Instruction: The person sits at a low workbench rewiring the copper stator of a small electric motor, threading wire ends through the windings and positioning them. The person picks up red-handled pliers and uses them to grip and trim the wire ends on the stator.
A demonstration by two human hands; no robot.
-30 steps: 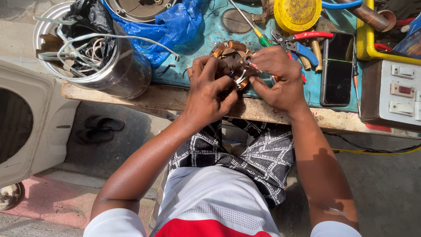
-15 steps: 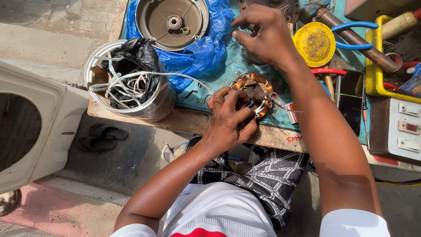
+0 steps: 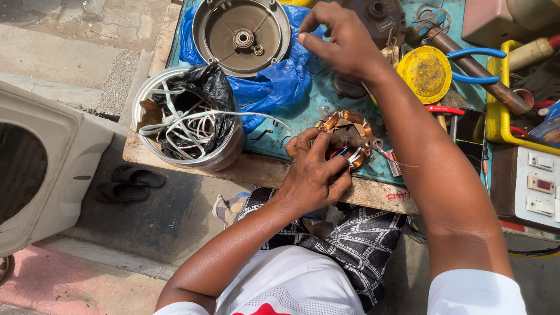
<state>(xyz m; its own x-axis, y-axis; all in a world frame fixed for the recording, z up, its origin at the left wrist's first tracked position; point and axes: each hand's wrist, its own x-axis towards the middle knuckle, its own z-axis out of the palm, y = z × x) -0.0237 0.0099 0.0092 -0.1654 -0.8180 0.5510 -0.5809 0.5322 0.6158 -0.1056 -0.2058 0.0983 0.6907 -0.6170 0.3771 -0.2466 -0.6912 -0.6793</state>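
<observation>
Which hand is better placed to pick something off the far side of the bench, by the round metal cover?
Right. The right hand is stretched out over the far side, beside the metal cover, fingers free. The left hand is busy holding the copper-wound stator near the bench edge.

shirt: white, red print | shorts: black-white patterned | arms: bare

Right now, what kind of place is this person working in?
Probably a small outdoor repair stall for fans and motors. The left hand holds a copper-wound stator on a worn workbench, with blue-handled pliers and a round metal motor cover nearby.
</observation>
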